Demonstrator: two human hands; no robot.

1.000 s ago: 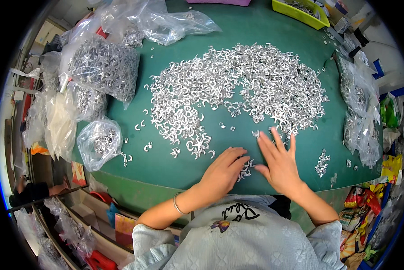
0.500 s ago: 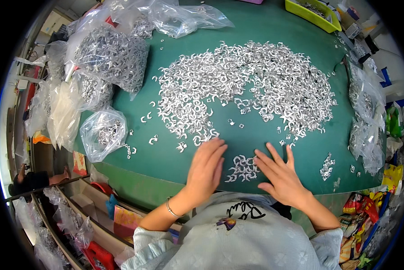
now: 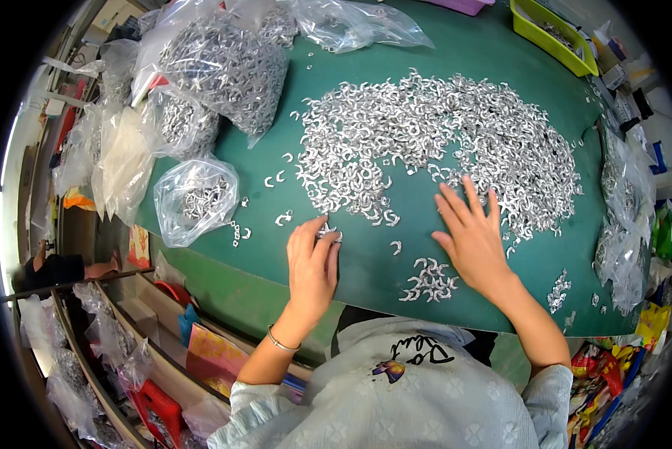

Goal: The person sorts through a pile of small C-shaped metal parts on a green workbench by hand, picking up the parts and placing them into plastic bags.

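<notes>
Down at the centre of the frame, both bare hands lie palm-down on the green table mat (image 3: 396, 269), forearms rising from the lower edge. The left hand (image 3: 312, 263), a thin bracelet (image 3: 282, 343) on its wrist, has fingers extended and close together, the fingertips pressing a few small silver C-shaped metal clips (image 3: 328, 232) at the near edge of the big spread of the same clips (image 3: 440, 142) filling the upper middle; it pins them flat rather than clenching. The right hand (image 3: 472, 238) is splayed, 5 fingers fanned, tips touching the spread's lower edge, gripping nothing. Just below it, lower centre, sits a small separate cluster of clips (image 3: 429, 280). Clear plastic bags of clips (image 3: 224, 63) crowd the upper left.
</notes>
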